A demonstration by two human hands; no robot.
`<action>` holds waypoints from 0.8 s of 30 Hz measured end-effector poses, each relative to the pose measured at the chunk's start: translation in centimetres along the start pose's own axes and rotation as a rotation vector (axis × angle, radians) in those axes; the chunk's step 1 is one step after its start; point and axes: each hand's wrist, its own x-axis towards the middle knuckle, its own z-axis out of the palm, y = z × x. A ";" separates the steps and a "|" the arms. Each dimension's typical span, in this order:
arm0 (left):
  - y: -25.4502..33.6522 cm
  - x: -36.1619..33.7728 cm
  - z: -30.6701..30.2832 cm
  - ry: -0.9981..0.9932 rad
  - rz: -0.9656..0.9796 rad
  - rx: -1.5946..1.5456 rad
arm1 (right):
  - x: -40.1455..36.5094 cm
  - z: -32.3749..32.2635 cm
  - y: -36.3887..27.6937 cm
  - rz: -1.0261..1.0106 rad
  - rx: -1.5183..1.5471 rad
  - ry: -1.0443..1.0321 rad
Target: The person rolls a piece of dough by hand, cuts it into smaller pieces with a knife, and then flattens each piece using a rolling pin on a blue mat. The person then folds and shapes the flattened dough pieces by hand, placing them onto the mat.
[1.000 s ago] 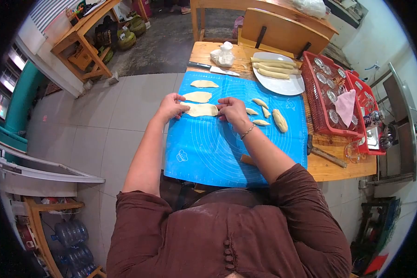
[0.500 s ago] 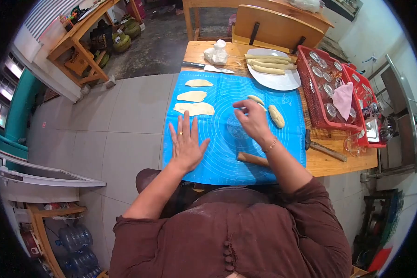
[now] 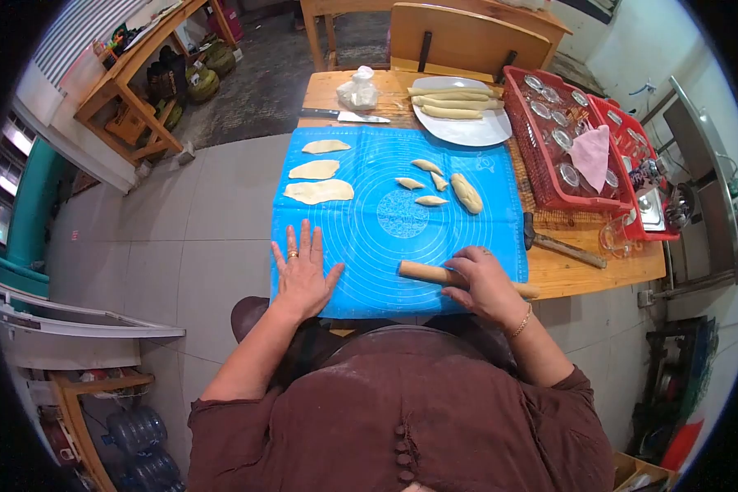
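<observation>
My left hand (image 3: 303, 275) lies with fingers spread on the near left of the blue baking mat (image 3: 361, 246). At the near right, my right hand (image 3: 484, 283) has its fingers closed over a wooden rolling pin (image 3: 422, 272), which lies on the mat. Three flattened dough sheets (image 3: 318, 193) sit in a column at the mat's far left. Several small dough pieces (image 3: 431, 200) rest around the printed centre circle, beside a thicker dough lump (image 3: 467, 193).
Beyond the mat are a knife (image 3: 361, 117), a plastic bag of white stuff (image 3: 357, 88) and a white plate (image 3: 476, 134) bearing dough strips (image 3: 451, 104). On the right stand a red basket (image 3: 541, 168) of glass jars and a hammer (image 3: 570, 249).
My right hand has moved from the small dough pieces down onto the rolling pin. More small pieces show where it was. My left hand stays flat, and the view has shifted slightly.
</observation>
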 end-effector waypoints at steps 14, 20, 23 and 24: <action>11.3 12.2 -0.8 0.424 0.723 -0.306 | -1.8 -2.1 2.6 0.232 0.020 0.220; 13.8 14.5 1.5 0.306 0.568 -0.116 | -4.5 -4.7 4.6 0.304 0.147 0.409; 13.9 14.3 1.3 0.288 0.435 -0.195 | -5.2 -5.4 4.6 0.352 0.199 0.429; 13.9 13.9 1.0 0.287 0.435 -0.195 | -5.3 -5.4 4.6 0.342 0.208 0.440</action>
